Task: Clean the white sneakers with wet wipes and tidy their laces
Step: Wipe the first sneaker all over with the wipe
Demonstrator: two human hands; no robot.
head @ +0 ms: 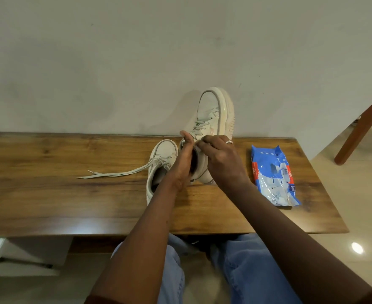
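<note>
**Both hands at the collar of the raised sneaker: steady it, then work**

Head view, the only one I have. The raised sneaker (pixel 213 108) is tipped toe-up toward the far wall, its heel end low over the table (pixel 49 183), right of centre. My left hand (pixel 184 159) goes into the shoe's opening with the thumb up against the tongue, so it holds the shoe from inside. My right hand (pixel 219 159) has its fingers curled tight at the collar edge, gripping the shoe there. Something pale shows under the fingertips; I cannot tell if it is a wipe, a lace end or the tongue.

The second sneaker (pixel 162 159) lies flat just left of the hands, toe far. Its loose laces (pixel 114 173) trail left across the wood. The wipes pack (pixel 272 174) lies right, near but apart from the hands.

My judgement is that the step is work at the collar and tongue of the raised shoe. To do it well:
- Keep the left hand inside as the anchor, so the shoe does not twist under pressure.
- Let the right hand make short strokes along the collar, away from the lace eyelets.
- Keep the heel low over the table, as a tipped shoe is top-heavy.
- Stay clear of the trailing laces to the left, which could snag an elbow.
- The pack is within the right hand's reach if a fresh wipe is needed.
</note>
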